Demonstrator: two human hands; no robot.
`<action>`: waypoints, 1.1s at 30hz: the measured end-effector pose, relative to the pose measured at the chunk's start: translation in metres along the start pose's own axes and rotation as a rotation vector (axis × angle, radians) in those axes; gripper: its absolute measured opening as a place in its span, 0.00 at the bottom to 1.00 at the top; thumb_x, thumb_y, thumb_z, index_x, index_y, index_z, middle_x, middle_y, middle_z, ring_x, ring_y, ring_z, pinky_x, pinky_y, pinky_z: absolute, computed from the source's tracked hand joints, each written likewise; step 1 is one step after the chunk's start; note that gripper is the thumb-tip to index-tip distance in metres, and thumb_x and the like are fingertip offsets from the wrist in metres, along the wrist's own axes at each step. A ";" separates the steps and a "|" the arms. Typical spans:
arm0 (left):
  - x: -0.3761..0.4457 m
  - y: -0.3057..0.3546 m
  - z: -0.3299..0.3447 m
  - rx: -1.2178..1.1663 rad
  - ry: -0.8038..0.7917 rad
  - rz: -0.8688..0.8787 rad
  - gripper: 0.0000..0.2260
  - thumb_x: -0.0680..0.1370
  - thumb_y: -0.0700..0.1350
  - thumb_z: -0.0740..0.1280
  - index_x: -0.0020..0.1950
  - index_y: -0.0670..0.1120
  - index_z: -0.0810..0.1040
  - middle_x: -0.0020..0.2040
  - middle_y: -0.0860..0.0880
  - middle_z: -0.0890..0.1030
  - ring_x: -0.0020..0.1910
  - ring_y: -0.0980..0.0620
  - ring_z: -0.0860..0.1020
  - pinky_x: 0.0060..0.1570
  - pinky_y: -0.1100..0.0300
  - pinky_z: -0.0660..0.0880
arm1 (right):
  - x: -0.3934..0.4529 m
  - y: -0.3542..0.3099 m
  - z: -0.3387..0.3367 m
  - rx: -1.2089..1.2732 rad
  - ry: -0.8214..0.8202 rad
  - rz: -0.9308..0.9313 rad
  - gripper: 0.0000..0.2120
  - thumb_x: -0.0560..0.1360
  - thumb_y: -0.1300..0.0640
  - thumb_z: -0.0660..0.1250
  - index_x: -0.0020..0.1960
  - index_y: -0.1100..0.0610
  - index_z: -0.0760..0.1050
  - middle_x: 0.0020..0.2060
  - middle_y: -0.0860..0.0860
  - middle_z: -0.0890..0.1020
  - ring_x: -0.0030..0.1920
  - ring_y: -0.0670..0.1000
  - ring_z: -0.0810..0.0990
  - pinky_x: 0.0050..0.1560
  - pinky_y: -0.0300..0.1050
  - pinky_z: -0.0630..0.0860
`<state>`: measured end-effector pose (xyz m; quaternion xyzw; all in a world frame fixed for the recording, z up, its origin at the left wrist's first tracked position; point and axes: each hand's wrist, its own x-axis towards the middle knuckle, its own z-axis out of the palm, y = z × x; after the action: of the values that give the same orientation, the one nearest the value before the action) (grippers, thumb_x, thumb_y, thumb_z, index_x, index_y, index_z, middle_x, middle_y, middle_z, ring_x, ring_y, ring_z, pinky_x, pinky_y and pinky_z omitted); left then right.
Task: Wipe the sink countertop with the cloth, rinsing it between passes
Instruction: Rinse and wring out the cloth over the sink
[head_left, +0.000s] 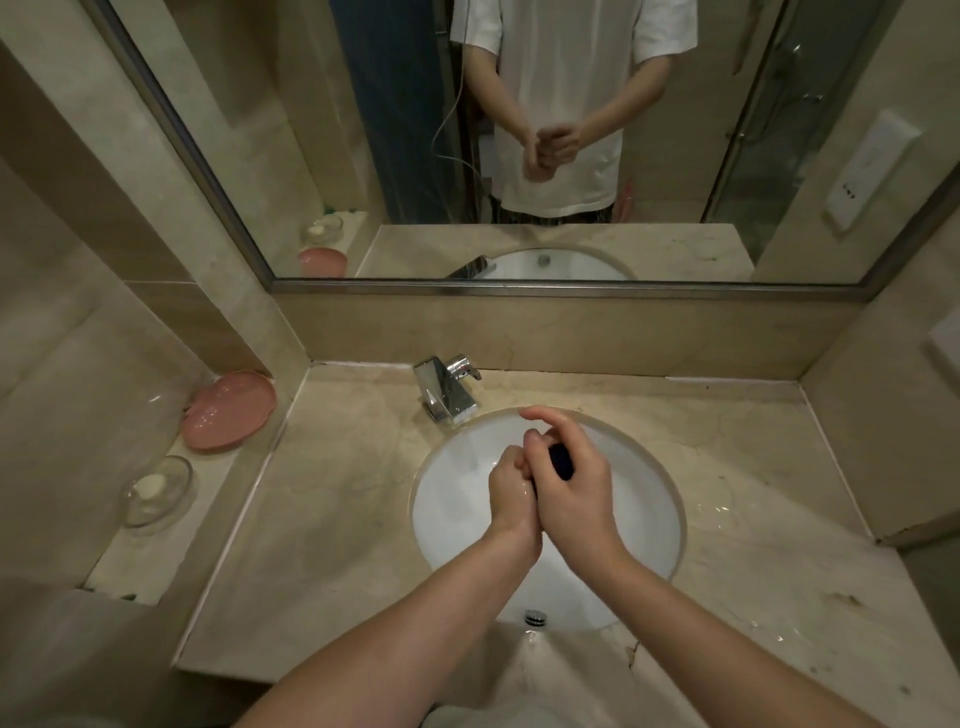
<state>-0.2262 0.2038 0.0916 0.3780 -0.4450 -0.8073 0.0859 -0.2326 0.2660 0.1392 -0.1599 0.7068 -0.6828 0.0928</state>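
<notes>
Bunched small and dark over the sink (447, 499), soft, light, likely wet cloth (562, 461) clenched between curled left hand (511, 488) and right hand (571, 488); best gripped at both ends for wringing

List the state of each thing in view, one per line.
cloth: dark, bunched, gripped between both hands over the basin.
left hand: curled on the cloth.
right hand: wrapped round the cloth, index finger raised.
faucet: no stream visible.
sink basin: no standing water.
countertop: wet patches at right.
pink dish: tilted against the wall.
glass soap dish: holds a soap bar.
</notes>
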 end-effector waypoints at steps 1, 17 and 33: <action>-0.002 0.000 -0.002 -0.009 0.042 -0.035 0.15 0.76 0.45 0.61 0.29 0.49 0.76 0.28 0.51 0.75 0.35 0.50 0.76 0.39 0.58 0.71 | -0.003 0.006 0.004 0.021 0.036 0.046 0.14 0.80 0.64 0.64 0.54 0.45 0.80 0.31 0.50 0.77 0.36 0.48 0.78 0.43 0.40 0.77; 0.019 -0.029 -0.034 1.117 0.215 0.251 0.19 0.82 0.46 0.52 0.42 0.38 0.77 0.42 0.41 0.81 0.45 0.41 0.77 0.41 0.51 0.70 | 0.001 0.072 0.037 0.370 0.584 0.723 0.12 0.80 0.62 0.62 0.51 0.49 0.81 0.36 0.53 0.81 0.37 0.52 0.81 0.47 0.47 0.79; 0.022 -0.029 -0.040 1.136 0.147 0.124 0.18 0.82 0.48 0.52 0.40 0.42 0.74 0.40 0.42 0.80 0.40 0.43 0.77 0.39 0.56 0.66 | 0.000 0.081 0.019 0.402 0.383 0.778 0.09 0.80 0.61 0.63 0.55 0.56 0.80 0.41 0.52 0.80 0.41 0.51 0.79 0.42 0.44 0.77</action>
<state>-0.2084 0.1850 0.0444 0.3929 -0.8231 -0.4066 -0.0528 -0.2335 0.2495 0.0576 0.2664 0.5725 -0.7377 0.2390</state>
